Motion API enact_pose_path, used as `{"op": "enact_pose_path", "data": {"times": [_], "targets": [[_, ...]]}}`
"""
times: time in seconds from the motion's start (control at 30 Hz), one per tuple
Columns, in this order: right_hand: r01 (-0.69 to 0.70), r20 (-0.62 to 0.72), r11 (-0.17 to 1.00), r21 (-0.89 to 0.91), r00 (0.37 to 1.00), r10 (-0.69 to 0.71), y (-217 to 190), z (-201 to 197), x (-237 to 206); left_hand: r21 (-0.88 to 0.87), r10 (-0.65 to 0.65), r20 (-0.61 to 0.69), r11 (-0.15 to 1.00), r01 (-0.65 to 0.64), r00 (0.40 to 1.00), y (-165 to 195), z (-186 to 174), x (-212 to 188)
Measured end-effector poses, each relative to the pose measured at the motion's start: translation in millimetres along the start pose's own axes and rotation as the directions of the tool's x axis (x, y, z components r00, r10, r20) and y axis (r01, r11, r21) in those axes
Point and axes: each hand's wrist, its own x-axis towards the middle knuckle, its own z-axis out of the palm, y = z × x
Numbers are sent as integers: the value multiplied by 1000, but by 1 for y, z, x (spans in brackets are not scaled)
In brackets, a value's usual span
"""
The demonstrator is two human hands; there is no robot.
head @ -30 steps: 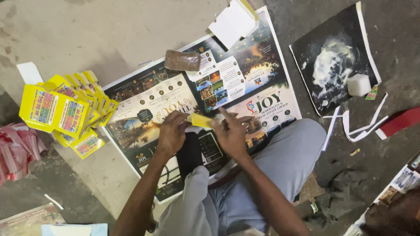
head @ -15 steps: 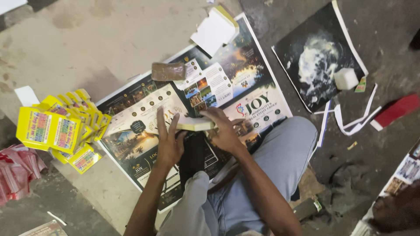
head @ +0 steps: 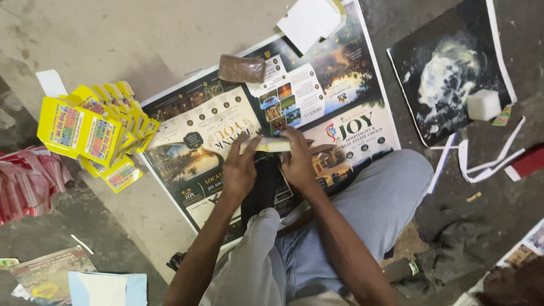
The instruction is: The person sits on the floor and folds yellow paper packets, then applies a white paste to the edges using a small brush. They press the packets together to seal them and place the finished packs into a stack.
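Both hands meet over a small flat yellow carton (head: 271, 145), held just above a large printed poster (head: 204, 130) spread on the floor. My left hand (head: 239, 169) presses its left end with the fingers stretched out. My right hand (head: 297, 158) grips the right end, fingers curled over the top edge. Under the hands lies a dark strip (head: 262, 190) across the poster. My legs in grey trousers (head: 362, 209) fill the lower middle.
A pile of folded yellow cartons (head: 90, 133) lies at the left, by red and white wrappers (head: 25, 181). A brown block (head: 242, 68) and white card (head: 309, 21) rest at the poster's top. A black sheet with white paste (head: 447, 79) and white cube (head: 483, 105) sits right.
The yellow carton was being picked up a second ago; now both hands hold it flat and level. The view has shifted slightly, so the floor items sit lower in the picture.
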Motion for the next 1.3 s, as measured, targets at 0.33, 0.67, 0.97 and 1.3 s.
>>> {"op": "enact_pose_path", "data": {"times": [0.33,0.67,0.97,1.3], "targets": [[-418,193,902,109,899,394,5,-18,16,-27,-533,283,826,562,797,-15,-20,14],[-277,-5,936,-219,959,282,-25,-17,-4,243,22,195,968,-70,981,32,18,23],[-175,-17,968,-178,985,174,-26,-11,-26,129,-19,171,992,-3,985,16,50,7],[8,-13,959,-282,1000,-12,-46,-34,-28,41,51,457,996,-78,888,18,-2,45]]}}
